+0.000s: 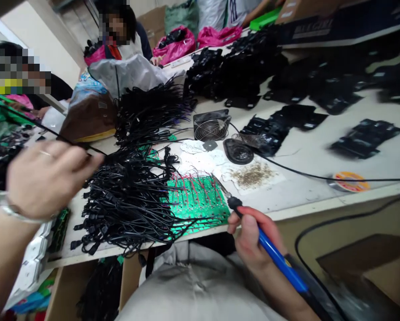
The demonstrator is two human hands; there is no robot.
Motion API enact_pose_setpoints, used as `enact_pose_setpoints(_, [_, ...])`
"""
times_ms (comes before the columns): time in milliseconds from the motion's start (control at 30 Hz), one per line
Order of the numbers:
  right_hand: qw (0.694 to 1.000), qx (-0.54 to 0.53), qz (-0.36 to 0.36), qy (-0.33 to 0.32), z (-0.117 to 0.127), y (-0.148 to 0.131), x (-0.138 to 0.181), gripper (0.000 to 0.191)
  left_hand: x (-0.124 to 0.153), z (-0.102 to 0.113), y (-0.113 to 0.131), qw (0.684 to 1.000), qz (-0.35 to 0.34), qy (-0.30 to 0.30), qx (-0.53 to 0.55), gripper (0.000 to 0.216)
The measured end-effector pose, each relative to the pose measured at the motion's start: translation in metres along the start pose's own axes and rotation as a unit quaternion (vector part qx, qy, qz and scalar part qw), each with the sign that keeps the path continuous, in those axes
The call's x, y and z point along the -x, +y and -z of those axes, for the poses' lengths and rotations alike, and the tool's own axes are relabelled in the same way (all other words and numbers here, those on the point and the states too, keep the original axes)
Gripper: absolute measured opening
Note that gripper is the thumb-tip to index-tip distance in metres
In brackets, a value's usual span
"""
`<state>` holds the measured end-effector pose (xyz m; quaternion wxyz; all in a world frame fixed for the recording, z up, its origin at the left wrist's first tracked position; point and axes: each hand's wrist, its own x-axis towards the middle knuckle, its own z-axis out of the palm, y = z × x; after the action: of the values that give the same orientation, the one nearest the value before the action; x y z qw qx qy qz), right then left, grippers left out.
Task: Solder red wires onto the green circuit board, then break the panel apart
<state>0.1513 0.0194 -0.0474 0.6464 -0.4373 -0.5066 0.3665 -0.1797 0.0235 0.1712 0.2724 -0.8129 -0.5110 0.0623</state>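
Note:
My right hand [250,238] is closed around a soldering iron [275,254] with a blue handle. The iron's metal tip points up and left, over the right edge of a green circuit board panel [200,200] that has red and black wires on it. At the left, my left hand [49,178] is raised and blurred, its fingers closed on a black cord [41,126] that runs off to the upper left. A large heap of black power cords with plugs [120,209] lies between the hands and partly covers the panel.
Behind the panel are a small fan [211,125], a black oval dish [238,151] and paper with brown crumbs [251,176]. A solder spool [348,182] lies at the right, under a black cable. Black plastic parts [240,73] fill the back. Two people sit across the bench.

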Motion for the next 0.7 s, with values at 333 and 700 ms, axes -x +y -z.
enact_pose_setpoints(333, [0.988, 0.005, -0.053, 0.145, 0.010, -0.008, -0.016, 0.015, -0.041, -0.042, 0.088, 0.928, -0.245, -0.043, 0.277, 0.023])
enact_pose_setpoints(700, [0.985, 0.008, -0.037, 0.167, 0.032, -0.005, -0.015, 0.016, -0.053, -0.062, 0.168, 0.897, -0.371, -0.006, 0.239, 0.028])
